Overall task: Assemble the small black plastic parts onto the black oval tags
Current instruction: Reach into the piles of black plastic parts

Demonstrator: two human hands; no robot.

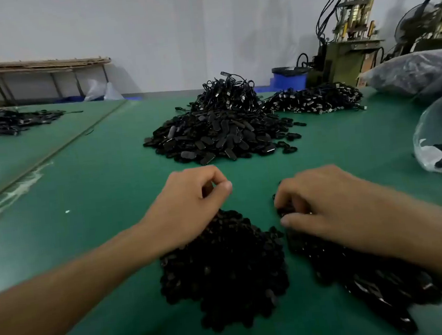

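With the left grip [190, 197] pinched closed, contents not discernible, and the right grip [318, 204] curled round small black parts [286, 211], most heaped oval tags [224, 269] are judged unassembled.

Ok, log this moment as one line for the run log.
stage: pickup | left hand: fingers pinched, contents unclear | right hand: fingers curled into right pile, grasp unclear | tag heap: beyond hands

Left hand [190, 197] curled; right hand [318, 206] on black pile [374, 282].
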